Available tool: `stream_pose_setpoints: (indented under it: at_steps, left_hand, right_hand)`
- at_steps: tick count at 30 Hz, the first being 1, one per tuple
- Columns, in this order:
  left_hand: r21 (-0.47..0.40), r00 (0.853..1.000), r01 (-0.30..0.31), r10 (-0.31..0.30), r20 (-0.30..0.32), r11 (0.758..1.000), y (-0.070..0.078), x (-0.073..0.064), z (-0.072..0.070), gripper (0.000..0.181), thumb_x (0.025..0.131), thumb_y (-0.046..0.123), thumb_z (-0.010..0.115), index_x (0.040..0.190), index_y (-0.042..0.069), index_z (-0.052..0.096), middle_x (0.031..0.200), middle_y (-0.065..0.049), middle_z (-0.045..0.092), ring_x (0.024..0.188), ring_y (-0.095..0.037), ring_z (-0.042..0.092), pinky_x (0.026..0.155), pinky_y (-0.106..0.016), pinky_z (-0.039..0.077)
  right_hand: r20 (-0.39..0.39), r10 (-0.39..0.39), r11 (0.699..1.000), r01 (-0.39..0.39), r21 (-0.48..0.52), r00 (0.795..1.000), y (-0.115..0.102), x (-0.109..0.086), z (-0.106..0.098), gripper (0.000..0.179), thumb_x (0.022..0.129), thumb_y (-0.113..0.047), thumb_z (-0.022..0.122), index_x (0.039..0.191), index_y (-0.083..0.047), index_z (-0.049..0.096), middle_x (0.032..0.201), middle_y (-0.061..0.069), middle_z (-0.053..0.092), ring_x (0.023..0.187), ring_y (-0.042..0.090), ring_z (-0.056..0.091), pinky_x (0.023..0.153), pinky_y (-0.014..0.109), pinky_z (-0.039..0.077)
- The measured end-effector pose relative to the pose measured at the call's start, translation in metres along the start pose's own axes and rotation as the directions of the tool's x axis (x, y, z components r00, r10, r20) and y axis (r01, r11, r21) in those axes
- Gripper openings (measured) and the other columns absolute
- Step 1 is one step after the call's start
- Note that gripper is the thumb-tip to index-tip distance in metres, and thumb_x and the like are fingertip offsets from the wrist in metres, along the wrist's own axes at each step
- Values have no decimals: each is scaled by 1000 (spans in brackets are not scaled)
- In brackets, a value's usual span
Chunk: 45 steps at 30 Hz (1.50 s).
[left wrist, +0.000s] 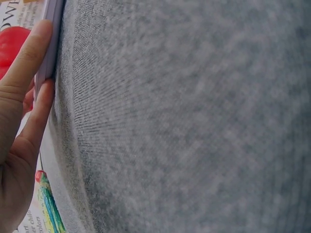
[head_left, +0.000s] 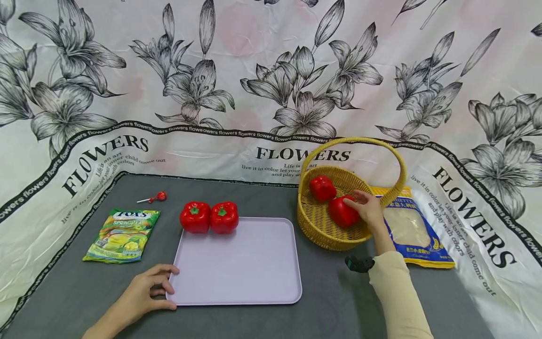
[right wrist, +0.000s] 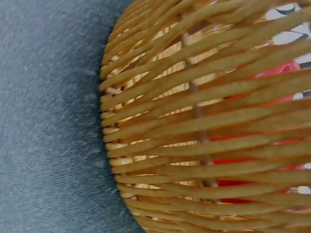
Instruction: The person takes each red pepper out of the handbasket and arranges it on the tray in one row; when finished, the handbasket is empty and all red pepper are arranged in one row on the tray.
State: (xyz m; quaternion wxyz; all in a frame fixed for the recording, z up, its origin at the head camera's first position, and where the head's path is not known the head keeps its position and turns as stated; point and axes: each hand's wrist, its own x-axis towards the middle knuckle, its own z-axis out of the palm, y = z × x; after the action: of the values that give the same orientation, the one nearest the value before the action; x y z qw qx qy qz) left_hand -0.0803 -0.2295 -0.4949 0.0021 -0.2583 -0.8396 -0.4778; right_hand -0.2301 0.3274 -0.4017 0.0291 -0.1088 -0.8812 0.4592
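Peppers are what the hands work on: nearest me the left hand (head_left: 141, 294) pinches the tray (head_left: 237, 278) corner steady, while beyond it, right of the tray, the right hand (head_left: 367, 209) curls round a pepper (head_left: 342, 213) in the basket (head_left: 322, 230) and should, I'd say, lift it clear of the rim.

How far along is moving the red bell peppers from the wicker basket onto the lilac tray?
About halfway. Two red bell peppers sit at the far edge of the lilac plastic tray. The right hand grips a third pepper inside the yellow wicker basket; a fourth pepper remains there. The left hand holds the tray's corner.
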Motion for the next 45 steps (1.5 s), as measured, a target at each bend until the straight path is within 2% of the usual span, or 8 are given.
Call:
stream_pose_setpoints:
  at_steps: [4,8,12,21,29,34,39,45]
  left_hand:
    - [-5,1000,-13,13,-6,1000,0,0,0,27,63,21,88,75,18,64,111,-13,56,93,-2,52,68,-22,57]
    - [-14,1000,8,-8,5,1000,3,1,-1,26,64,22,88,75,18,64,111,-14,56,93,-2,52,69,-22,57]
    - [-5,1000,-3,3,8,1000,6,1,-2,26,64,19,88,75,17,64,111,-16,56,92,-3,51,68,-23,57]
    - [21,999,40,-40,23,999,8,1,-1,26,64,22,88,75,19,64,112,-15,56,92,-3,51,69,-21,56]
    - [-5,1000,8,-8,12,1000,7,1,-2,26,63,18,88,75,17,64,112,-17,55,92,-2,51,68,-23,57]
    - [-5,1000,22,-22,20,1000,6,1,-3,26,64,21,88,75,18,64,112,-16,56,93,-1,51,69,-22,57]
    - [15,996,72,-73,42,997,6,2,-3,26,64,26,87,75,19,64,113,-15,56,93,-1,51,70,-23,57]
    - [27,994,91,-92,52,995,8,3,-4,27,64,28,87,75,20,64,113,-15,56,93,-2,51,70,-24,57]
  right_hand:
    - [254,96,989,-122,89,962,1,-1,-5,72,95,-37,59,145,6,31,144,27,37,119,30,47,105,41,40]
    - [392,62,980,-131,152,918,3,-1,-11,71,94,-31,63,145,6,31,137,22,46,104,13,55,98,33,47]
    - [454,-17,968,-99,231,891,8,-2,-16,66,92,-16,66,144,6,31,131,14,50,100,10,55,90,28,51]
    - [522,-157,947,-21,320,838,13,-5,-15,64,88,0,65,142,5,32,139,23,38,109,17,53,90,31,52]
    - [467,-173,959,40,280,868,10,-8,-11,68,80,1,75,138,6,39,137,22,46,109,12,55,87,28,53]
    - [450,-157,959,27,282,879,8,-9,-10,69,83,-3,73,143,4,38,141,26,43,104,9,58,88,38,54]
    - [470,-161,942,-8,337,868,8,-12,-11,69,88,-2,68,146,2,31,147,28,33,105,6,58,89,35,53]
    - [483,-169,919,-39,392,859,-1,-14,-13,67,88,-1,67,145,0,33,132,5,53,105,10,59,87,31,53]
